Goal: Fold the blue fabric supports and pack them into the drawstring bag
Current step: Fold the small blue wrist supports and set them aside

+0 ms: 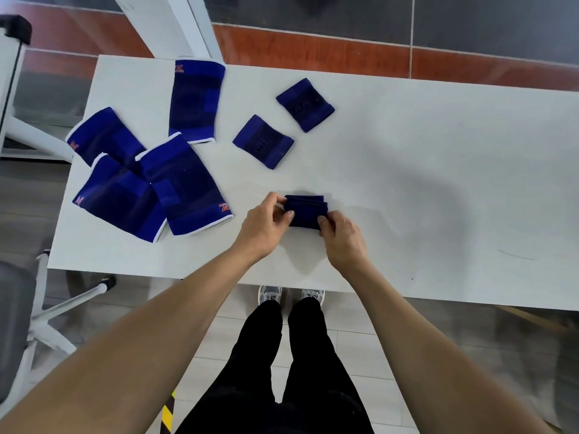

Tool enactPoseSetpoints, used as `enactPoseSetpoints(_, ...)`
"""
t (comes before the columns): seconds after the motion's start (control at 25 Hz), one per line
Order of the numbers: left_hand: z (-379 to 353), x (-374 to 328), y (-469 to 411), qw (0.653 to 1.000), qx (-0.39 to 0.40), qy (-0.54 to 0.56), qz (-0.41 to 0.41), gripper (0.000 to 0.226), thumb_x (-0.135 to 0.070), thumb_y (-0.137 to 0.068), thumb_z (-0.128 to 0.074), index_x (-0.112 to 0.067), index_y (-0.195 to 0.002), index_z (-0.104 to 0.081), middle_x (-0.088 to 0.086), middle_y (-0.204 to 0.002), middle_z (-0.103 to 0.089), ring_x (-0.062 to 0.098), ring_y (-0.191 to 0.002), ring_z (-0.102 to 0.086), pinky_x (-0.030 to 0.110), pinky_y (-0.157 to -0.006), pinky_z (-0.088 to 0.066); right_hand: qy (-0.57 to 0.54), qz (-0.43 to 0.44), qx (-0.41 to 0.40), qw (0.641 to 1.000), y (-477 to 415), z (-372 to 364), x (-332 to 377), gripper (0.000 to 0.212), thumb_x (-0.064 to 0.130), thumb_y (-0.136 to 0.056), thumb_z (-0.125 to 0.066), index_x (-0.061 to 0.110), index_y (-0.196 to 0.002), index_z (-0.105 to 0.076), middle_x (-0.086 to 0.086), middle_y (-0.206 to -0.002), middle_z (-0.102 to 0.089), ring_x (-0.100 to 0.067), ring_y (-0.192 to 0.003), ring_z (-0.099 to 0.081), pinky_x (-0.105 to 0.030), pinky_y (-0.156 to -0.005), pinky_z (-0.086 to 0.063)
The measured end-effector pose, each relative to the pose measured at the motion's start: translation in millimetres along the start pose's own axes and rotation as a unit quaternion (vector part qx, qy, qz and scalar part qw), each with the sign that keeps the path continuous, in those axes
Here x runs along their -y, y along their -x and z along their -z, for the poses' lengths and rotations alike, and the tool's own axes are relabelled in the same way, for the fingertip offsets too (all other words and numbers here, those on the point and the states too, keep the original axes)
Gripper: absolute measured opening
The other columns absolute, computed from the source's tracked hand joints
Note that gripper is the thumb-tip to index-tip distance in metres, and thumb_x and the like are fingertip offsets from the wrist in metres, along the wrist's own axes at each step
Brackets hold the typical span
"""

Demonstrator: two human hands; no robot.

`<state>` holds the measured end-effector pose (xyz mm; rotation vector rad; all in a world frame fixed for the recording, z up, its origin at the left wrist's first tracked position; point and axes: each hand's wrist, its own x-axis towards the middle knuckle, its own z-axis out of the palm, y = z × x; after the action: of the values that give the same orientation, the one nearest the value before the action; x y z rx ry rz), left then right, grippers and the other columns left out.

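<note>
both hands pinching now: left hand and right hand grip the folded blue support on the table.

— What's the tabletop like?
— Smooth, matt white, probably laminate.
— And the supports?
— Knitted stretch cloth, ribbed, matt blue with white edging. The floor tiles are glossy.
</note>
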<state>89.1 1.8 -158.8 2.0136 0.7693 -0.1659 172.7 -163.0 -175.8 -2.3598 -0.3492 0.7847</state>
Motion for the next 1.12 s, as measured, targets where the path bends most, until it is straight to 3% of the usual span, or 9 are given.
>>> enactPoseSetpoints(0.16,-8,-5,-9,0.998,-0.042,-0.032,0.017,0.020,-0.030,-0.098,-0.058,-0.015,-0.111,-0.054,0.000,-0.098,-0.070,0.021,-0.088,-0.066,0.035,-0.076,-0.050,0.019,-0.034,0.002,0.999,-10,0,6,0.033,0.041,-0.105,-0.042,0.016,-0.091,-0.059,0.001,-0.072,-0.068,-0.027,-0.075,-0.062,-0.038,-0.073,-0.046)
enactPoseSetpoints(0.32,-16,-12,-6,0.997,-0.075,-0.025,0.003,0.024,-0.020,-0.098,-0.055,-0.018,-0.120,-0.047,0.000,-0.092,-0.070,0.024,-0.081,-0.066,0.040,-0.073,-0.052,0.067,-0.065,-0.020,0.995,-17,-3,15,0.044,0.051,-0.103,-0.038,0.015,-0.092,-0.061,-0.003,-0.079,-0.066,-0.031,-0.079,-0.059,-0.039,-0.070,-0.044)
enactPoseSetpoints(0.48,-16,-11,-6,0.997,-0.074,-0.030,-0.004,0.028,-0.016,-0.099,-0.052,-0.020,-0.126,-0.044,0.000,-0.086,-0.067,0.025,-0.076,-0.064,0.039,-0.070,-0.050,0.005,-0.031,-0.072,0.997,-14,-7,19,0.036,0.048,-0.102,-0.045,0.015,-0.095,-0.059,0.000,-0.081,-0.064,-0.024,-0.077,-0.056,-0.036,-0.069,-0.040)
enactPoseSetpoints(0.64,-16,-10,-9,0.996,-0.084,-0.038,-0.003,0.023,-0.016,-0.096,-0.054,-0.018,-0.116,-0.042,0.002,-0.084,-0.068,0.027,-0.072,-0.063,0.036,-0.066,-0.046,0.013,-0.031,-0.043,0.999,-17,-9,17,0.032,0.042,-0.101,-0.049,0.014,-0.097,-0.063,-0.001,-0.083,-0.065,-0.025,-0.079,-0.058,-0.034,-0.067,-0.039)
enactPoseSetpoints(0.84,-15,-1,-14,0.985,-0.134,-0.108,-0.019,0.031,-0.016,-0.090,-0.065,-0.016,-0.116,-0.049,0.008,-0.113,-0.055,0.028,-0.092,-0.054,0.039,-0.078,-0.050,0.047,-0.106,-0.018,0.993,-32,-5,32,0.040,0.053,-0.096,-0.052,0.017,-0.087,-0.065,-0.002,-0.076,-0.065,-0.029,-0.078,-0.061,-0.036,-0.067,-0.047)
enactPoseSetpoints(0.96,-16,8,-17,0.943,-0.180,-0.248,-0.131,0.027,-0.009,-0.087,-0.068,-0.016,-0.110,-0.058,0.008,-0.117,-0.054,0.029,-0.091,-0.052,0.040,-0.080,-0.047,0.049,-0.153,-0.039,0.986,-32,-1,35,0.036,0.053,-0.090,-0.061,0.018,-0.082,-0.058,0.002,-0.074,-0.061,-0.027,-0.077,-0.060,-0.037,-0.069,-0.048)
enactPoseSetpoints(1.04,-16,13,-17,0.914,-0.178,-0.309,-0.196,0.018,-0.009,-0.090,-0.068,-0.018,-0.104,-0.064,0.003,-0.116,-0.059,0.027,-0.093,-0.055,0.039,-0.080,-0.046,0.065,-0.124,-0.073,0.987,-30,1,36,0.033,0.045,-0.088,-0.066,0.017,-0.082,-0.050,0.001,-0.078,-0.059,-0.026,-0.078,-0.055,-0.039,-0.073,-0.044)
enactPoseSetpoints(1.12,-15,18,-13,0.912,-0.168,-0.317,-0.202,0.012,-0.017,-0.094,-0.066,-0.021,-0.105,-0.067,-0.003,-0.123,-0.063,0.025,-0.099,-0.058,0.038,-0.082,-0.044,0.129,0.030,-0.133,0.982,-26,-7,34,0.019,0.027,-0.088,-0.068,0.016,-0.085,-0.053,0.000,-0.084,-0.059,-0.026,-0.081,-0.054,-0.039,-0.078,-0.039)
